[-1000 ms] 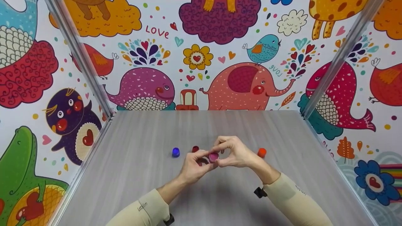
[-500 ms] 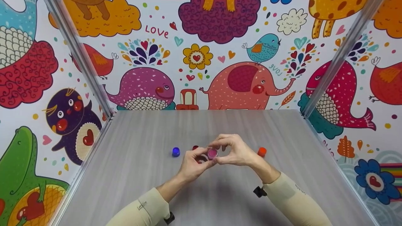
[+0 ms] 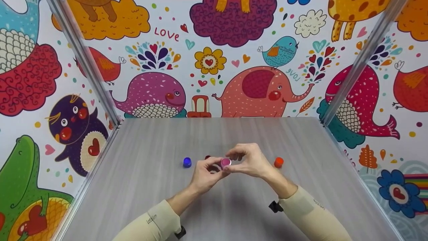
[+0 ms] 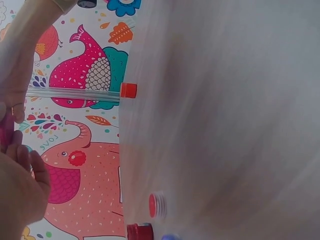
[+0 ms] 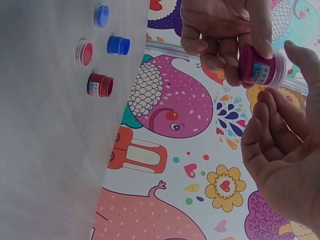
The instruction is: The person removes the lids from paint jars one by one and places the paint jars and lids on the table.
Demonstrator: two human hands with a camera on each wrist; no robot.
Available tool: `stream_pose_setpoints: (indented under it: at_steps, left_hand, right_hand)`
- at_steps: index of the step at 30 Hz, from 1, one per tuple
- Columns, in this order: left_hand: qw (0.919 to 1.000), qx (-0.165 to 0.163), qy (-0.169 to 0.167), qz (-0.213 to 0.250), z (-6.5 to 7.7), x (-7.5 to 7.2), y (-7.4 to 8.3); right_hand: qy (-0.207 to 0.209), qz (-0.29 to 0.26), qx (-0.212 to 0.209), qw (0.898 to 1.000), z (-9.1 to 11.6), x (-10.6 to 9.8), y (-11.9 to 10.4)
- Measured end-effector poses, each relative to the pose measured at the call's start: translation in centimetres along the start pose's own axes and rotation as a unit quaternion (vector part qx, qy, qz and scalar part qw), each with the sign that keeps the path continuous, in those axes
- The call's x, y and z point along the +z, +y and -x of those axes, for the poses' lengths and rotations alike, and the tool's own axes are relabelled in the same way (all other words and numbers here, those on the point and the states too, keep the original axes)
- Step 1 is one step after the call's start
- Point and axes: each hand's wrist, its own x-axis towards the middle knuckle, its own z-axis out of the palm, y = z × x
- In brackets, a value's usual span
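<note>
My left hand [image 3: 206, 175] holds a small magenta paint jar [image 5: 251, 65] between thumb and fingers, off the table. A clear ribbed cap [image 5: 278, 71] sits at the jar's end, which faces up toward the head camera. My right hand [image 3: 252, 161] is just beside the cap. Its thumb touches the cap's edge in the head view, while its bent fingers stand slightly back from it. In the right wrist view the cap lies between that thumb and the fingertips.
On the table [image 3: 143, 194] stand a blue jar [image 5: 118, 45], a dark red jar [image 5: 100, 85] and an orange-red jar [image 3: 279, 162]. A blue cap [image 5: 101, 16] and a red cap [image 5: 84, 52] lie near the first two. Patterned walls and metal posts enclose the table.
Both hands have lifted the magenta jar slightly away from me. The right index finger has drawn back from the cap, while the left hand keeps its hold.
</note>
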Motion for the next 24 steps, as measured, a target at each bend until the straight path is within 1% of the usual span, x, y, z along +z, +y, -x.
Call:
stream_pose_setpoints:
  at_steps: [10,19,24]
  left_hand:
    - [0.9999,0.006,-0.011,-0.001,0.01,-0.10,-0.36]
    - [0.9998,-0.005,-0.012,-0.013,0.08,-0.10,-0.30]
    - [0.9996,-0.005,-0.013,-0.023,0.16,-0.08,-0.25]
  right_hand:
    - [0.000,0.004,-0.009,1.000,-0.01,0.30,-0.06]
    - [-0.007,0.019,-0.016,1.000,-0.20,0.26,-0.26]
    - [-0.016,0.033,-0.020,0.999,-0.19,0.23,-0.32]
